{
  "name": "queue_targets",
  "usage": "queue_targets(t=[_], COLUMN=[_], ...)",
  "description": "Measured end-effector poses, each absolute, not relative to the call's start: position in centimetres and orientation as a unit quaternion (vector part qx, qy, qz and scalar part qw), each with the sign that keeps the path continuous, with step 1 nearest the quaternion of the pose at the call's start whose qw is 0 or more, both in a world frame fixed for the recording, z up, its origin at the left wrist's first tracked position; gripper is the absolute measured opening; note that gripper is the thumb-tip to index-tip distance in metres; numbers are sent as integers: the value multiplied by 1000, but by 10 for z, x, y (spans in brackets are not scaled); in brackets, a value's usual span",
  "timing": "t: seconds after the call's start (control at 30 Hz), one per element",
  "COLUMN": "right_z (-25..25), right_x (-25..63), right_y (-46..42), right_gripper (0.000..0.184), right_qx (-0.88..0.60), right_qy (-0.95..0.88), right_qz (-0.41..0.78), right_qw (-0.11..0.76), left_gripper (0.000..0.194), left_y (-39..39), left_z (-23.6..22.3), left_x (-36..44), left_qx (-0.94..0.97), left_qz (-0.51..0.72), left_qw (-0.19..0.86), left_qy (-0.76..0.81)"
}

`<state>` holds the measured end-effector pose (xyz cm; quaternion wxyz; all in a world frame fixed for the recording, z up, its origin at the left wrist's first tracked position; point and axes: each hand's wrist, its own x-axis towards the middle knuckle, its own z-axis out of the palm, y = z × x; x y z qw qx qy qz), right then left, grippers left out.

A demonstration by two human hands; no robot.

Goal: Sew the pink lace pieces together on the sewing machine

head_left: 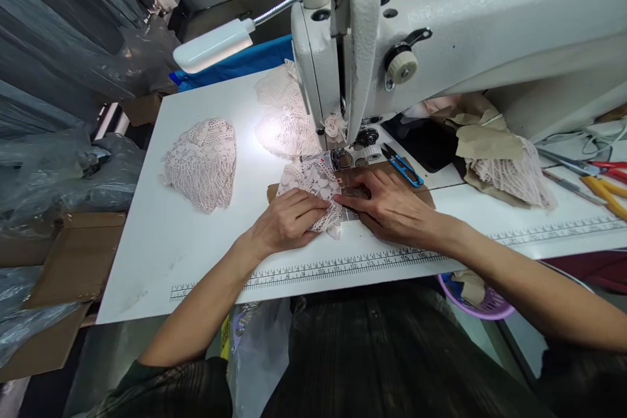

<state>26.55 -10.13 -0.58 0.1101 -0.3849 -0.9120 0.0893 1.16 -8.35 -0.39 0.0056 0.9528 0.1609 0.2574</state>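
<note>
A pale pink lace piece (313, 177) lies under the needle area of a white sewing machine (318, 65). My left hand (292, 219) rests on its near left part, fingers curled together over the lace. My right hand (386, 206) lies low over the brown board (416, 194) at the machine's bed. One digit of it reaches left to the lace's right edge, and its fingers are apart. Blue thread snips (402, 165) lie just beyond the right hand. The underside of the lace and the fingertips beneath it are hidden.
More lace pieces lie left (200, 163) and behind the needle. A lit lamp (214, 46) hangs over the table. A printed ruler (343, 268) follows the front edge. At right are a dark flat object (426, 144), a wrapped lace bundle (509, 163) and orange-handled scissors (605, 192).
</note>
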Motion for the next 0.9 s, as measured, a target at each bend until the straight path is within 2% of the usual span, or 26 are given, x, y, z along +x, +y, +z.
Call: queue_targets(t=[0.07,0.2,0.37,0.57,0.9], right_z=[-8,-8,-7,-14,-14], right_x=[265,266,263,262,263], right_y=[-100,-93,-88,-88,-87], right_gripper=[46,41,37,34,35], right_qx=[-385,-366,-350,-358,-354], right_qy=[-912,-914,-915,-898,-897], right_qz=[88,95,91,123,134], right_qw=[113,146,179,226,229], left_gripper=[16,41,30,37,32], left_y=[-85,-88,-83,-66,-68], left_z=[-1,12,19,0,-4], left_x=[11,10,15,20,18], left_qx=[951,935,933,942,936], left_qz=[259,284,215,156,166], left_qw=[15,48,-3,-37,-54], left_qy=[168,208,290,296,307])
